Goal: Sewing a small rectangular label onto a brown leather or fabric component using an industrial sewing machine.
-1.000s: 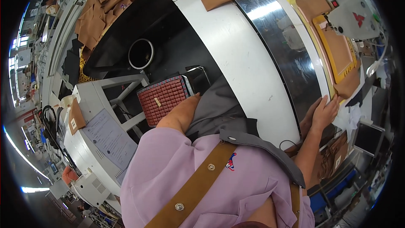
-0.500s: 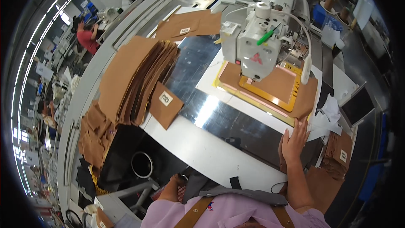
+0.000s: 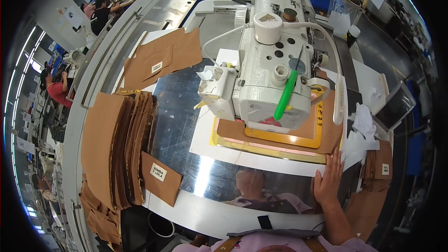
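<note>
My right hand [image 3: 329, 177] lies with fingers stretched at the front right corner of a white board [image 3: 200, 140] under a brown panel [image 3: 331, 130] and yellow frame [image 3: 280, 138]. A white industrial sewing machine [image 3: 268, 98] stands over them, a green-handled tool [image 3: 284, 98] lying on its head. My left hand [image 3: 198, 240] barely shows at the lower edge, behind the apron, its fingers hidden.
Stacked brown pieces [image 3: 107, 144] and a labelled brown piece [image 3: 161, 182] sit left on the steel table [image 3: 170, 130]; more pieces [image 3: 168, 56] lie behind. White scraps [image 3: 361, 121] and a screen [image 3: 392, 107] are at right. Co-workers [image 3: 100, 16] sit at machines beyond.
The view has swung up from my lap to the machine and table. My right hand stays at the panel's corner; my left hand has dropped mostly out of sight.
</note>
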`<control>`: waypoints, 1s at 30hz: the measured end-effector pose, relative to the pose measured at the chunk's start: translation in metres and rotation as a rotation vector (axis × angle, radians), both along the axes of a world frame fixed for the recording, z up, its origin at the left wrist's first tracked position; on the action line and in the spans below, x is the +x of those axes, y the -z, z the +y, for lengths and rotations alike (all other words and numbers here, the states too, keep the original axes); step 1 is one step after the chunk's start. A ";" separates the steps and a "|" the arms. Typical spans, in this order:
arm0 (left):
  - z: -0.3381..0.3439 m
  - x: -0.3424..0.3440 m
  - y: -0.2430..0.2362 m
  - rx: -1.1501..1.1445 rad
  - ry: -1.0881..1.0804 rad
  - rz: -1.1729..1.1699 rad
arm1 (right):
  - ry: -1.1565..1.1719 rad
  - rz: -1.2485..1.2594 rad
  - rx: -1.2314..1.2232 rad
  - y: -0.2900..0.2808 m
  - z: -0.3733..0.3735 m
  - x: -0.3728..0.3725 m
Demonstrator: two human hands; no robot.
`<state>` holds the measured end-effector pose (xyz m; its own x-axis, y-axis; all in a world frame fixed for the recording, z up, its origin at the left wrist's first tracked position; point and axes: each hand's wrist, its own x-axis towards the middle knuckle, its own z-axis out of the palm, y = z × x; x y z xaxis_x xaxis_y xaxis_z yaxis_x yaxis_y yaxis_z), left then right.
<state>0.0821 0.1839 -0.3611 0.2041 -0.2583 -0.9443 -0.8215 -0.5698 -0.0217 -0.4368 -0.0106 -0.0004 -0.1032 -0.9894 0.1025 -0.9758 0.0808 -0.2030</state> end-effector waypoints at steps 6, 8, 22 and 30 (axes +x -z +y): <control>-0.023 -0.015 0.008 0.051 -0.004 0.086 | -0.040 0.027 -0.010 0.001 -0.001 -0.003; -0.032 -0.017 0.005 0.056 -0.006 0.105 | -0.068 0.031 -0.019 0.004 -0.003 -0.003; -0.085 -0.034 -0.028 0.081 -0.048 0.273 | -0.044 -0.020 0.002 0.002 0.002 -0.004; -0.048 -0.036 -0.039 0.115 -0.288 0.353 | -0.042 0.024 -0.030 0.003 0.005 -0.005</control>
